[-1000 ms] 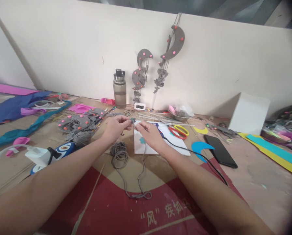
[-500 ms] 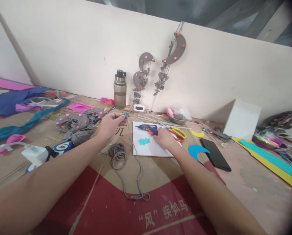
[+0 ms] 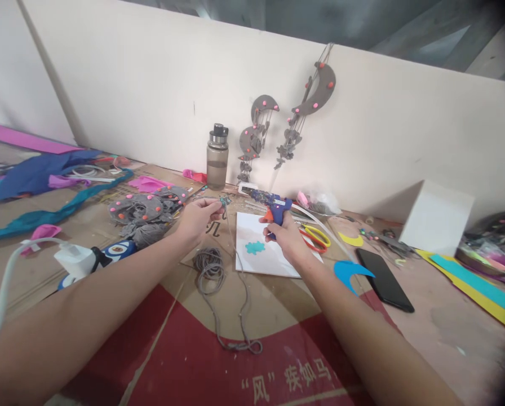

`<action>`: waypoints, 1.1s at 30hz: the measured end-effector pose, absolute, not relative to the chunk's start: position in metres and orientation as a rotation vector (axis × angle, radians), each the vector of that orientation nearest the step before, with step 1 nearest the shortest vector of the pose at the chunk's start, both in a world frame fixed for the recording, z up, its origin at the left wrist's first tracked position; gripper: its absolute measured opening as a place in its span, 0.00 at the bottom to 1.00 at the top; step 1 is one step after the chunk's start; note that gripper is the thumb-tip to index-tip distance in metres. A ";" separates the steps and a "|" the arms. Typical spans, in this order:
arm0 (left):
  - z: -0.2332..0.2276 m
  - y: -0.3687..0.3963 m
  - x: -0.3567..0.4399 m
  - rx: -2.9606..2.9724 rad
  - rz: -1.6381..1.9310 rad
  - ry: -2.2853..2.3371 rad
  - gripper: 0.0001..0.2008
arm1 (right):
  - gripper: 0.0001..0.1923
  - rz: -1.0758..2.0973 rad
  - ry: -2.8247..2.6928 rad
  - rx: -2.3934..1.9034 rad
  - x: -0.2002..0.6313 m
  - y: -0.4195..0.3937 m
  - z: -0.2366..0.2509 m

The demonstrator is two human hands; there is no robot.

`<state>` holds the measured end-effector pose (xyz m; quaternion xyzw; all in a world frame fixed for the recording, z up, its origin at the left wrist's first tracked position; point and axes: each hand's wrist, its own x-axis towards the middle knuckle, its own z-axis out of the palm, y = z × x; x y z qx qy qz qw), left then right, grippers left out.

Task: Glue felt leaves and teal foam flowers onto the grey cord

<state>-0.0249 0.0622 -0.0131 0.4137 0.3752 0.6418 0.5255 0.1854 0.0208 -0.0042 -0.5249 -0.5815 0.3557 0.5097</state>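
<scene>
My left hand (image 3: 200, 220) pinches a small teal-and-grey piece (image 3: 225, 201) between thumb and fingertips; grey cord (image 3: 235, 248) trails down from it to a loose coil (image 3: 210, 264). In my right hand (image 3: 284, 234) is a blue hot glue gun (image 3: 273, 203) with an orange trigger, held up with its nozzle pointing left toward that piece, a short gap between them. Below the glue gun lies a white board (image 3: 252, 266) bearing a teal cloud-shaped cutout (image 3: 255, 247). Scissors (image 3: 315, 237) with yellow and red handles rest by my right hand, partly hidden.
A water bottle (image 3: 217, 158) stands by the wall. Grey moon-shaped hangings (image 3: 320, 93) hang there. On the right lie a blue crescent (image 3: 351, 273) and a black phone (image 3: 385, 280). To the left are grey decorated pieces (image 3: 136, 208) and a white plug (image 3: 72, 259) with its cable.
My right hand has lifted the glue gun off the white board and raised its nozzle toward the left hand. My left hand still pinches the small piece. The view has shifted slightly left.
</scene>
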 end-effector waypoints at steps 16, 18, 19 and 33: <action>-0.007 0.055 -0.021 0.960 1.516 0.824 0.10 | 0.10 0.533 -1.686 -1.192 0.172 0.005 -0.005; -0.007 0.055 -0.020 0.967 1.509 0.817 0.10 | 0.10 0.513 -1.690 -1.205 0.172 0.005 -0.006; -0.007 0.056 -0.020 0.967 1.506 0.810 0.10 | 0.10 0.498 -1.695 -1.209 0.172 0.005 -0.006; -0.011 0.057 -0.018 0.976 1.494 0.756 0.11 | 0.15 0.380 -1.760 -1.270 0.170 0.004 -0.005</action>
